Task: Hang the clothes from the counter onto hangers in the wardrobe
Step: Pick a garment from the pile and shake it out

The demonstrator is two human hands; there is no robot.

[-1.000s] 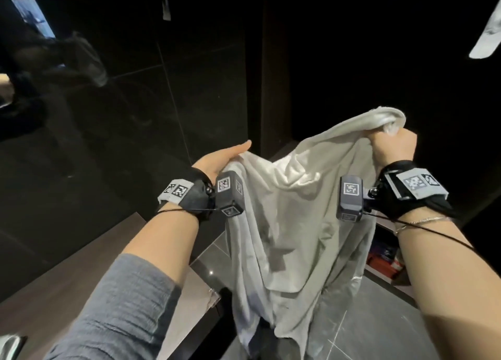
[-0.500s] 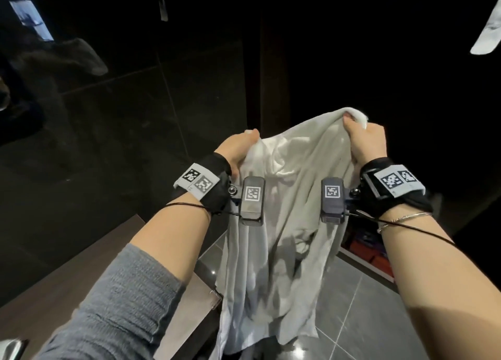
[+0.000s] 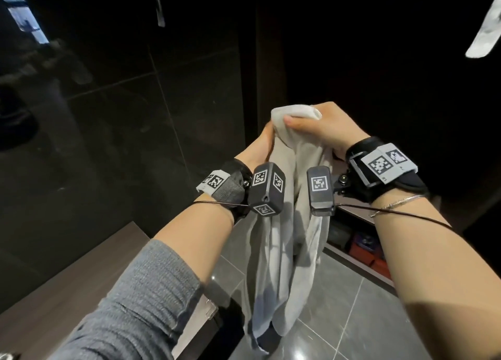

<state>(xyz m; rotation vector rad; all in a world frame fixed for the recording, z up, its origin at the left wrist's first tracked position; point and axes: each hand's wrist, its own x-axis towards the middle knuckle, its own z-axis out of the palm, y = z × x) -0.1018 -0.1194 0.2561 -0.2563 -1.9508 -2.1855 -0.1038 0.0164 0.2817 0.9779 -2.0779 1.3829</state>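
Note:
A white garment (image 3: 282,251) hangs bunched in front of me, draping down toward the tiled floor. My right hand (image 3: 322,131) is closed around its top edge, a fold of cloth sticking out above the thumb. My left hand (image 3: 257,150) grips the same top part from the left, pressed close against the right hand and partly hidden behind the cloth. Both wrists wear black bands with tag markers. No hanger is visible in the dark wardrobe opening (image 3: 379,74) ahead.
A brown counter (image 3: 67,292) runs along the lower left beneath dark glossy wall panels (image 3: 108,115). A low shelf with red and dark items (image 3: 363,248) sits at the right. Grey floor tiles (image 3: 366,319) lie below. A pale object (image 3: 485,37) hangs at the top right.
My hands came together, from wide apart with the garment spread to touching at its top. The cloth gathered into a narrow hanging bundle.

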